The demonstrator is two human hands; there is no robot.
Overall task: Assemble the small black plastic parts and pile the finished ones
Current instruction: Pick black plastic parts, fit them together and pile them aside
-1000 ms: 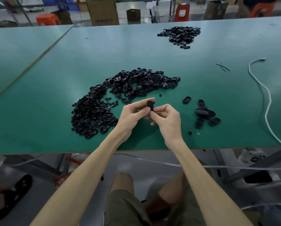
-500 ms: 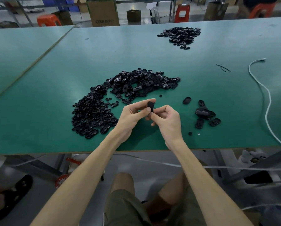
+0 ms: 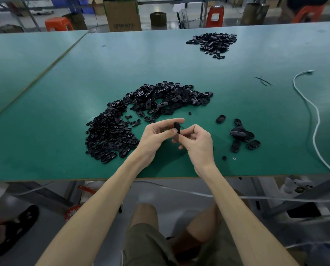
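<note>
Pinching the small black part [image 3: 177, 127] between curled fingers [image 3: 169, 121] and thumbs, left grip [image 3: 156, 136] and right grip [image 3: 197, 144] hold it above the tabletop [image 3: 64, 104], finished pile [image 3: 240, 134] at three o'clock. It looks light, stiff and slick (easy to fumble); edges seem the surest hold.

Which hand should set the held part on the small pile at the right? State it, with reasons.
Likely right. Both hands pinch the part, but the right hand lies nearer the small pile; the left hand would have to cross over it.
</note>
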